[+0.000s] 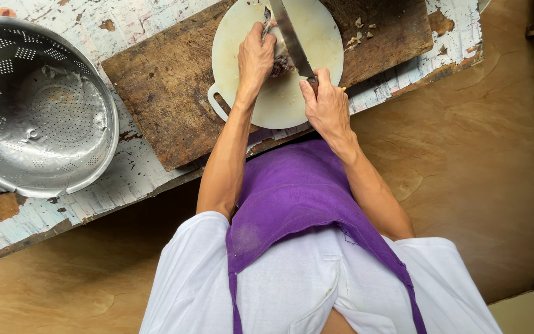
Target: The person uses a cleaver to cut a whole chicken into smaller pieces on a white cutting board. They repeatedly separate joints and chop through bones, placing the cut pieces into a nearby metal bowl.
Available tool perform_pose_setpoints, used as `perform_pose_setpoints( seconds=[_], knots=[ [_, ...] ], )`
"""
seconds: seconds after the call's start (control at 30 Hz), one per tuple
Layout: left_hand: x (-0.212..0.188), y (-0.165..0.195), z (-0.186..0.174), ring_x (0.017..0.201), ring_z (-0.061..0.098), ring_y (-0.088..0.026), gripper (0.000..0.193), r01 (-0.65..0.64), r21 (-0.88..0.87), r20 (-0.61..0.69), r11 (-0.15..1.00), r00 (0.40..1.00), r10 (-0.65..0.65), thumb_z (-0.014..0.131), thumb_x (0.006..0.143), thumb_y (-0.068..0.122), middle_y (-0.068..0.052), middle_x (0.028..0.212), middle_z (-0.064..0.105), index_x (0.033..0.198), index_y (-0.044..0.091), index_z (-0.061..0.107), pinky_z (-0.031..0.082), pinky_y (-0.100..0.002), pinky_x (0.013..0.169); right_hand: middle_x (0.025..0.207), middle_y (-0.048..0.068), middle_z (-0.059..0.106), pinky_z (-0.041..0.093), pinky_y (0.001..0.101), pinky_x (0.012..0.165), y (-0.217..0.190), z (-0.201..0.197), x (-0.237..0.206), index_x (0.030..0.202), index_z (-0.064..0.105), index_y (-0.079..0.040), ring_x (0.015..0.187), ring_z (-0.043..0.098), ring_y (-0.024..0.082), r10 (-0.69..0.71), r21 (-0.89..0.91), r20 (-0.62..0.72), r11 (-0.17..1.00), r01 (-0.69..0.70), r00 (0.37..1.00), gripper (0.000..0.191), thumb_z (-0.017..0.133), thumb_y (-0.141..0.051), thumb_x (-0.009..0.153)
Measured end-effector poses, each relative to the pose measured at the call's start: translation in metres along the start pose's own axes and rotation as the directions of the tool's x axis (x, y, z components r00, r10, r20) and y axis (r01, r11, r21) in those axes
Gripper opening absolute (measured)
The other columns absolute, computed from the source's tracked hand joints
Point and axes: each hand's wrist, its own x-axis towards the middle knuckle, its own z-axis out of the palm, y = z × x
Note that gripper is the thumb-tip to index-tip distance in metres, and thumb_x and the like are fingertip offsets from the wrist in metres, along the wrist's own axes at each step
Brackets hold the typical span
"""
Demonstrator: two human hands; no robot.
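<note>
Observing from my station: right hand (327,106) grips a large knife (292,38); left hand (256,57) pins a dark food piece (281,63) on the round white cutting board (292,99). Risk, I judge: fingertips touching the blade invite a cut if it slips.

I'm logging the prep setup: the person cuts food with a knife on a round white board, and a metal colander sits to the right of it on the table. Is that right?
Not quite. The metal colander sits to the left of the round white board, not the right, as the head view shows. The rest holds: the right hand holds the knife and the left hand steadies the food on that board.
</note>
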Motion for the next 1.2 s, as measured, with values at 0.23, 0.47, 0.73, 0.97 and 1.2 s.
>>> perform_pose_setpoints(
  seconds=[0.23,0.47,0.73,0.97,1.2],
  knots=[
    [-0.005,0.001,-0.013,0.069,0.065,-0.029,0.03,-0.039,-0.123,0.085,0.992,0.995,0.05,0.057,0.1,0.03,-0.018,0.08,0.067,0.106,0.0,0.055,0.051,-0.046,0.066,0.07,0.018,0.068,0.051,0.0491,0.059,-0.006,-0.007,0.003,0.117,0.052,0.0,0.064,0.07,0.039,-0.017,-0.01,0.011,1.0,0.017,1.0,0.031,0.058,-0.029,0.109],
    [-0.026,-0.02,-0.035,0.085,0.064,-0.025,0.037,-0.322,-0.234,0.102,0.917,0.93,0.353,0.079,0.094,0.023,-0.017,0.096,0.067,0.111,-0.003,0.06,0.053,-0.039,0.075,0.071,0.019,0.067,0.05,0.0497,0.059,-0.014,-0.003,0.001,0.119,0.052,-0.001,0.066,0.069,0.041,-0.041,0.046,-0.026,0.998,0.042,0.999,0.03,0.057,-0.029,0.111],
    [-0.031,-0.023,-0.012,0.082,0.059,-0.024,0.032,0.013,-0.199,0.247,0.98,0.968,0.038,0.072,0.098,0.024,-0.015,0.09,0.066,0.105,-0.003,0.056,0.052,-0.039,0.077,0.07,0.022,0.067,0.048,0.0519,0.056,-0.007,0.022,0.002,0.12,0.048,-0.002,0.065,0.067,0.044,-0.132,-0.106,-0.063,0.987,0.125,0.989,0.03,0.06,-0.026,0.109],
    [-0.037,-0.019,0.001,0.082,0.059,-0.029,0.028,-0.118,-0.248,0.1,0.961,0.984,0.147,0.067,0.1,0.019,-0.019,0.093,0.063,0.106,-0.001,0.049,0.05,-0.044,0.076,0.076,0.023,0.068,0.049,0.0504,0.053,-0.006,0.029,-0.007,0.115,0.046,-0.002,0.064,0.067,0.044,-0.139,-0.234,-0.07,0.965,0.12,0.988,0.029,0.064,-0.022,0.106],
    [-0.043,-0.021,0.021,0.08,0.059,-0.038,0.024,-0.15,-0.236,-0.003,0.96,0.988,0.154,0.066,0.099,0.014,-0.022,0.092,0.06,0.101,-0.002,0.049,0.049,-0.048,0.074,0.076,0.022,0.068,0.049,0.0491,0.053,0.004,0.027,-0.008,0.116,0.046,-0.002,0.065,0.067,0.044,-0.162,-0.25,-0.081,0.958,0.137,0.983,0.027,0.066,-0.018,0.106]
  ],
)
